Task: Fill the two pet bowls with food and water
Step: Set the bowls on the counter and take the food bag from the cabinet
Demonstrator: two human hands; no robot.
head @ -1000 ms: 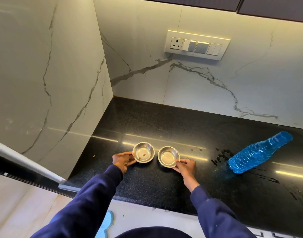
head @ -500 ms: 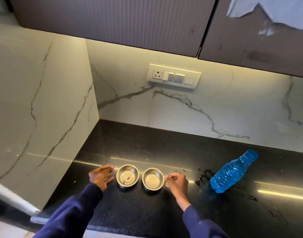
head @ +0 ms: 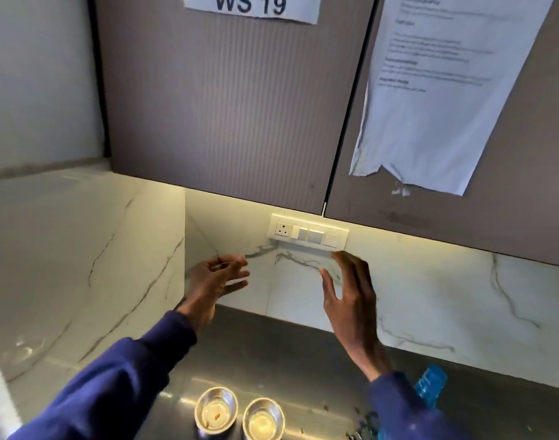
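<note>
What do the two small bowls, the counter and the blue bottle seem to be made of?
Left bowl and right bowl: most likely polished stainless steel; the rims and inner walls shine like mirrors.
Counter: looks like dark polished stone, perhaps granite; it is glossy and carries bright light streaks.
Blue bottle: probably thin plastic tinted blue; it looks translucent, though only part of it shows.

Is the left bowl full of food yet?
Nearly empty: the left bowl shows bare shiny metal with only one or two small brown bits inside.
</note>
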